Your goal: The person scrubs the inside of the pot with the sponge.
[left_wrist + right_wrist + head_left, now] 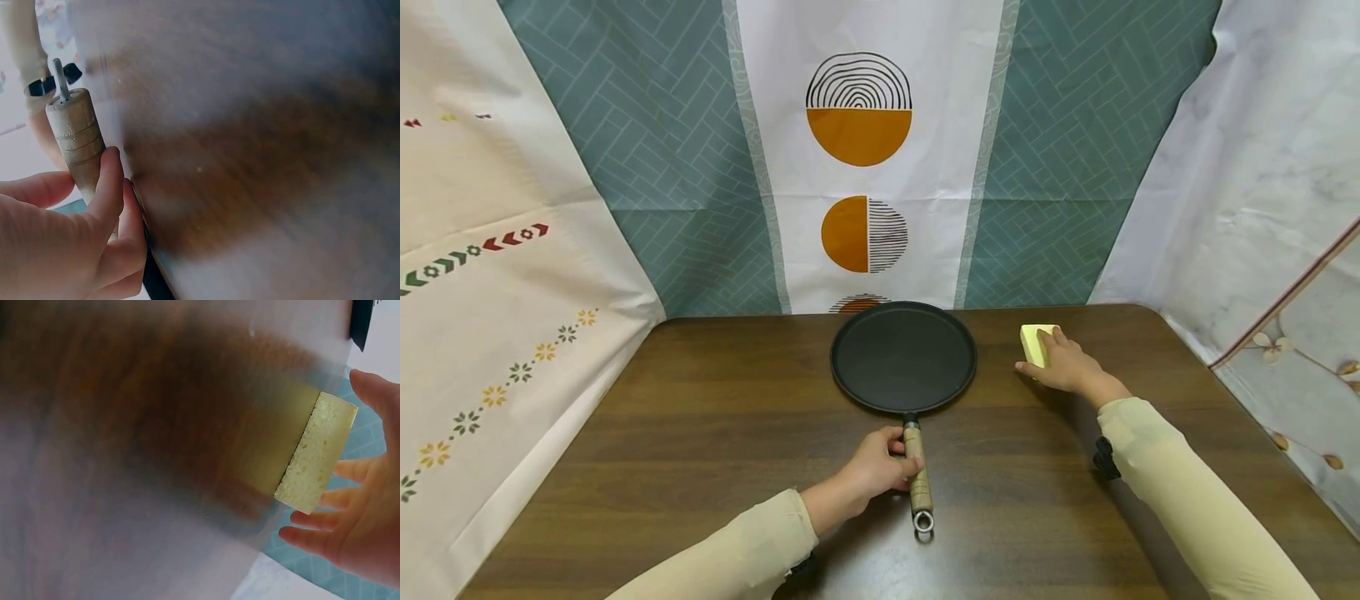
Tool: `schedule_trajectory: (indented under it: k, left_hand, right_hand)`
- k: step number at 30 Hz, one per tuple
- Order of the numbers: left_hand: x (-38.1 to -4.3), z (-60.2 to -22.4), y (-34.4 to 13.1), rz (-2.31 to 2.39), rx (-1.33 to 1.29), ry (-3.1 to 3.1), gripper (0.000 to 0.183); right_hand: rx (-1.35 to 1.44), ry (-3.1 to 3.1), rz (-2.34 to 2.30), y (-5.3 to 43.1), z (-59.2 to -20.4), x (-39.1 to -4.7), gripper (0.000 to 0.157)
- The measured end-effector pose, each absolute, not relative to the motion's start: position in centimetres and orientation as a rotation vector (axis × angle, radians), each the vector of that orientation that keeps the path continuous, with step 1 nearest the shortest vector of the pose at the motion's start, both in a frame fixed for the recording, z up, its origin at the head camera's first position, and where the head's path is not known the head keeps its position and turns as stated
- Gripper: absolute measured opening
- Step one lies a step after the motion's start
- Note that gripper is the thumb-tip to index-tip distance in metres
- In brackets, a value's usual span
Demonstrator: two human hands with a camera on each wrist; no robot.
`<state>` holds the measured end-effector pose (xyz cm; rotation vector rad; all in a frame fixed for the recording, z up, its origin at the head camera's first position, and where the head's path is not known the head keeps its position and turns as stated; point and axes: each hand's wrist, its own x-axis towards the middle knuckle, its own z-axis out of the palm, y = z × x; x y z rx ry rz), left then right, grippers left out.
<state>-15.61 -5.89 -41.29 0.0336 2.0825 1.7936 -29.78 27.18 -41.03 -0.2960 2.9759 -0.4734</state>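
A flat black frying pan [904, 357] with a wooden handle [919, 477] lies on the brown table, its handle toward me. My left hand [880, 462] pinches that handle between thumb and fingers; the left wrist view shows the thumb on one side of the wooden handle [80, 140] and fingers on the other. To the right of the pan, a pale yellow sponge [1034, 345] sits on the table. My right hand [1063, 367] is over it with fingers spread. In the right wrist view, the thumb stands apart from the sponge [317, 453], and the fingers reach behind it.
The wooden table [715, 433] ends at a patterned cloth backdrop [865, 192], close behind the pan's far rim. Cloths also hang at the left [512, 275] and right [1262, 192]. A metal ring [923, 522] hangs at the handle's end.
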Motion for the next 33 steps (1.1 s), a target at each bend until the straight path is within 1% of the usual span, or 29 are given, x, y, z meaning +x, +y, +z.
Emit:
schedule_trajectory:
  k: [17,33]
  left_hand:
    - [-15.11,-41.26,-5.77,1.766,0.054,2.125,0.065]
    - [-15.28,-41.30,-5.63,1.768,0.063,2.130,0.064]
  right_hand:
    - [-0.327,3.024,-0.492,26.55,-41.44,-30.02,0.072]
    - [-0.432,3.094,-0.545,26.60,-41.21,-30.23,0.066]
